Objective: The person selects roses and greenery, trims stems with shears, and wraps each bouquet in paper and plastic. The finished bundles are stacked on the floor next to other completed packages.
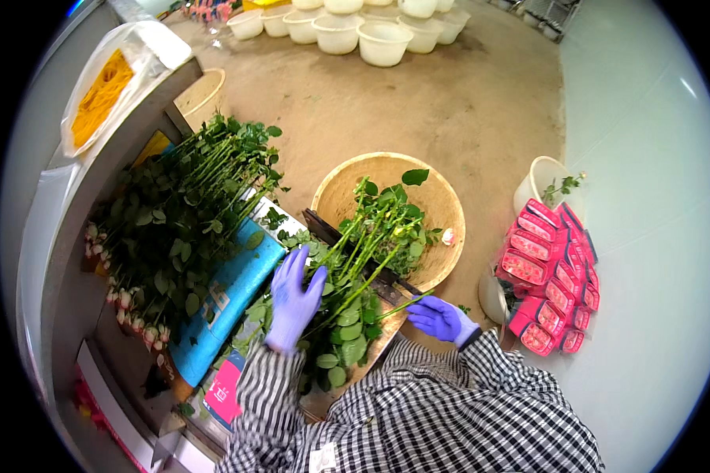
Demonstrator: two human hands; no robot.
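Reaching over leafy green stems, my left hand is open, thumb apart, with no grip seen. My right hand has fingers loosely bent beside one stem's end; whether it holds that stem I cannot tell. Stems are slender, with broad leaves below. A dark rail edges the space between my hands. Ahead of my right, floor shows between a tan tub and pink packages. Blue padding and heaped roses obstruct my left side.

Purple gloves; black-and-white checked sleeves; green stems; pink packets.
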